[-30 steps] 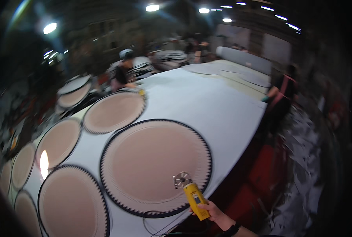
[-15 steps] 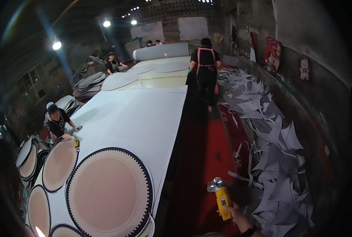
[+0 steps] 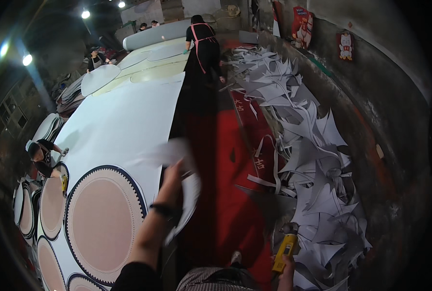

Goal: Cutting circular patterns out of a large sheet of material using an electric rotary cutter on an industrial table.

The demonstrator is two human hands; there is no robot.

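My left hand (image 3: 173,170) reaches up at the table's right edge, its fingers closed on a curved white offcut strip (image 3: 190,191) that is smeared by motion. Part of the strip hangs down past the edge. Low at the right, my right hand (image 3: 287,272) grips a yellow handheld power cutter (image 3: 286,250) with a metal head, held off the table over the floor side. Left of my left forearm lies a large round pink-beige mat (image 3: 107,220) with a dark toothed border, on the white sheet (image 3: 128,116) covering the long table.
A long heap of grey-white offcuts (image 3: 317,194) runs along the right wall. Red matting (image 3: 201,169) covers the aisle. A co-worker (image 3: 44,155) with a yellow tool leans over the left edge; another in a pink-strapped apron (image 3: 201,43) stands farther up, beside a big roll (image 3: 157,34).
My left hand has come into view with the offcut strip in it. The cutter in my right hand has moved lower and right. The whole view has shifted, and the far co-worker bends toward the aisle.
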